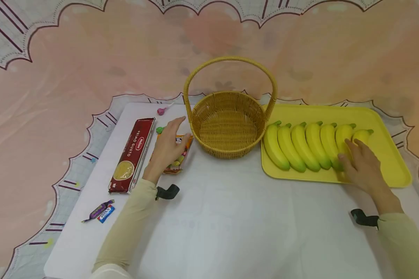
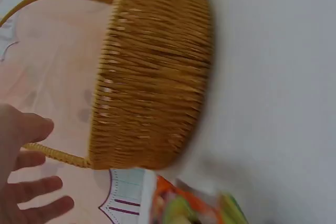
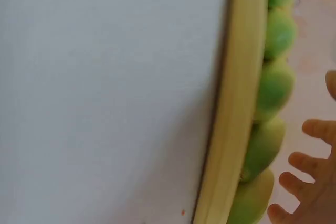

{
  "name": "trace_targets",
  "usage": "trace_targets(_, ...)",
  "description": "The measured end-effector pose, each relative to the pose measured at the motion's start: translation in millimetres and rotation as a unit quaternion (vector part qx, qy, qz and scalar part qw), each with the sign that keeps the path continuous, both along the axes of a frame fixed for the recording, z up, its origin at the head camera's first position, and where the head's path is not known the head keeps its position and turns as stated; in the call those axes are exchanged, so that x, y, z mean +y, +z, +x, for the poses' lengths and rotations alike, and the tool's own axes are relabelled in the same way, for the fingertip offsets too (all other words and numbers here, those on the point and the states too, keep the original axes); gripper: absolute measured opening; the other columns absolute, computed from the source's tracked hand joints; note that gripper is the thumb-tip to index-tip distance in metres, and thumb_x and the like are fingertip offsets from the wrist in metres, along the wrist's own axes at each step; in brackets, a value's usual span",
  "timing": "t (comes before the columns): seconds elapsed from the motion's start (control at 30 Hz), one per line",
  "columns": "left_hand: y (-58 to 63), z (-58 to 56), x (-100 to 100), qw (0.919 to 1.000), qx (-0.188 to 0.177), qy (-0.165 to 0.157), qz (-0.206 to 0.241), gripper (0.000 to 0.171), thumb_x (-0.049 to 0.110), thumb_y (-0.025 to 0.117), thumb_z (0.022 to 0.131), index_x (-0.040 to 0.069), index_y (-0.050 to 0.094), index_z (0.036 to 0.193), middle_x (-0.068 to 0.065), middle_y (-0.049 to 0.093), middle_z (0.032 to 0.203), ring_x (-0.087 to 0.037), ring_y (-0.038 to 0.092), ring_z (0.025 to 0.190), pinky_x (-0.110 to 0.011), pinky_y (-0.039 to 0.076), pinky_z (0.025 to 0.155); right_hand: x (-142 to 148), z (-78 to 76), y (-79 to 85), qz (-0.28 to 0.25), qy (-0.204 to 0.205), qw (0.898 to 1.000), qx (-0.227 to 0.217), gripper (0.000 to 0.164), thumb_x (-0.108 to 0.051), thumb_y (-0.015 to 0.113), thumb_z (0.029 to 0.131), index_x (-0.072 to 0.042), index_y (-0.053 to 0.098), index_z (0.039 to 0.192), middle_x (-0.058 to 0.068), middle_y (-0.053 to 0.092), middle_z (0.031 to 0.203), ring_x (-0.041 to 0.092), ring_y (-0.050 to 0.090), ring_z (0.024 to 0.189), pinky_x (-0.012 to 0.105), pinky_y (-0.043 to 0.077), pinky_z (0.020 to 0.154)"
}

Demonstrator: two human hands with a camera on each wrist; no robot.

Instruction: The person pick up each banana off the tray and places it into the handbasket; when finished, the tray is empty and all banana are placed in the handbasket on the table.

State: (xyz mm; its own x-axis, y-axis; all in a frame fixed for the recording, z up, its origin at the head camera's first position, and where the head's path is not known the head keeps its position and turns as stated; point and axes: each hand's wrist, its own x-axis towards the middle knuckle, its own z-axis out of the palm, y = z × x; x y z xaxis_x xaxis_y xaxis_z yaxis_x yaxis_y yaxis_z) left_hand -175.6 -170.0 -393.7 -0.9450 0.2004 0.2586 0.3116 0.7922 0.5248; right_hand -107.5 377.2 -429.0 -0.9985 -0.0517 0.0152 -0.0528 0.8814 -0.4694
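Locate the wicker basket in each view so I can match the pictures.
Head: the wicker basket stands just above the centre, handle arching up.
Left wrist: its woven side fills the upper middle, appearing turned sideways, with the handle toward the left.
Right wrist: not in the picture.
Shared landmark: the white tabletop, visible in all three views.

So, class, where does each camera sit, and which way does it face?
Head: head-worn, looking forward and down at basket and tray; left hand, right hand and sleeves show.
Left wrist: on that wrist, facing basket; left hand shows.
Right wrist: likewise, facing tray edge; right hand shows.
Head and left wrist share the basket.
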Motion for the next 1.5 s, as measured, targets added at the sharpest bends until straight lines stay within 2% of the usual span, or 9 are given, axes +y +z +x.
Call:
trace_targets(0.2, 3.2, -20.0, 18, 0.9808, 0.077, 0.016, 0.178, 0.05, 0.019, 0.055, 0.095, 0.011, 0.04, 0.142, -0.014, 0.047, 0.137, -0.029, 0.046, 0.125, -0.049, 0.042, 0.099, 13, -3.3, 1.6, -0.086, -0.075, 0.993, 0.004, 0.061, -0.031, 0.036, 0.101, 0.004, 0.016, 0.147, 0.037, 0.004, 0.149, 0.06, 0.007, 0.134, 0.074, 0.009, 0.103)
trace_targets(0.4, 4.1, -34.6, 33, 0.9591, 0.105, 0.045, 0.259, 0.054, 0.021, 0.053, 0.096, 0.017, 0.033, 0.146, -0.011, 0.042, 0.142, -0.026, 0.043, 0.129, -0.048, 0.042, 0.101, 29, -9.7, -2.7, -0.123, -0.151, 0.981, -0.013, 0.065, -0.03, 0.035, 0.098, 0.007, 0.014, 0.147, 0.041, 0.014, 0.145, 0.059, 0.02, 0.13, 0.069, 0.02, 0.102)
trace_targets(0.57, 11.4, -42.6, 40, 0.9539, 0.102, 0.039, 0.279, 0.052, 0.02, 0.049, 0.098, 0.018, 0.031, 0.147, -0.008, 0.041, 0.144, -0.025, 0.042, 0.132, -0.048, 0.04, 0.103, 37, -12.7, -5.2, -0.138, -0.196, 0.969, -0.06, 0.07, -0.038, 0.035, 0.097, 0.003, 0.011, 0.149, 0.035, 0.018, 0.149, 0.055, 0.027, 0.13, 0.064, 0.027, 0.103)
trace_targets(0.87, 18.8, -54.4, 44, 0.9421, 0.072, 0.02, 0.327, 0.048, 0.014, 0.041, 0.101, 0.017, 0.029, 0.148, -0.013, 0.043, 0.144, -0.023, 0.04, 0.136, -0.046, 0.036, 0.109, 34, -13.2, -4.7, -0.14, -0.208, 0.964, -0.084, 0.074, -0.046, 0.037, 0.096, 0.002, 0.017, 0.149, 0.036, 0.026, 0.146, 0.056, 0.031, 0.128, 0.064, 0.03, 0.101)
trace_targets(0.97, 19.3, -56.4, 44, 0.9473, 0.059, 0.017, 0.315, 0.048, 0.013, 0.036, 0.102, 0.02, 0.028, 0.149, -0.012, 0.043, 0.144, -0.02, 0.039, 0.136, -0.043, 0.036, 0.109, 31, -9.7, -5.9, -0.145, -0.236, 0.958, -0.068, 0.072, -0.047, 0.039, 0.095, -0.002, 0.022, 0.149, 0.031, 0.03, 0.147, 0.046, 0.037, 0.127, 0.046, 0.042, 0.097)
trace_targets(1.1, 21.2, -53.2, 44, 0.9557, 0.045, 0.025, 0.29, 0.05, 0.012, 0.035, 0.103, 0.028, 0.025, 0.149, -0.005, 0.041, 0.146, -0.017, 0.037, 0.137, -0.042, 0.036, 0.109, 24, -1.7, -7.7, -0.167, -0.273, 0.947, -0.014, 0.065, -0.045, 0.046, 0.094, -0.01, 0.031, 0.148, 0.015, 0.041, 0.145, 0.011, 0.047, 0.108, 0.015, 0.037, 0.078)
trace_targets(1.2, 30.6, -43.1, 47, 0.9563, 0.028, 0.03, 0.289, 0.052, 0.011, 0.035, 0.102, 0.028, 0.023, 0.15, -0.005, 0.037, 0.149, -0.02, 0.036, 0.138, -0.043, 0.036, 0.11, 14, 3.8, -6.3, -0.191, -0.275, 0.942, 0.024, 0.062, -0.042, 0.049, 0.094, -0.013, 0.035, 0.147, 0.0, 0.047, 0.136, -0.008, 0.038, 0.095, 0.006, 0.033, 0.074)
trace_targets(1.37, 51.9, -22.4, 52, 0.9524, 0.012, 0.026, 0.304, 0.052, 0.005, 0.036, 0.101, 0.014, 0.023, 0.15, -0.014, 0.035, 0.149, -0.029, 0.037, 0.136, -0.049, 0.038, 0.106, -7, 11.7, -6.9, -0.2, -0.231, 0.95, 0.056, 0.06, -0.039, 0.051, 0.095, -0.011, 0.036, 0.146, 0.005, 0.047, 0.132, -0.012, 0.037, 0.093, 0.002, 0.034, 0.073)
trace_targets(1.5, 51.2, -20.6, 55, 0.953, 0.013, 0.025, 0.302, 0.052, 0.006, 0.037, 0.101, 0.013, 0.022, 0.151, -0.011, 0.031, 0.152, -0.028, 0.035, 0.138, -0.05, 0.035, 0.108, -30, 16.9, -6.5, -0.209, -0.191, 0.955, 0.082, 0.058, -0.035, 0.053, 0.095, -0.009, 0.038, 0.144, 0.009, 0.047, 0.131, -0.012, 0.039, 0.093, 0.002, 0.035, 0.075)
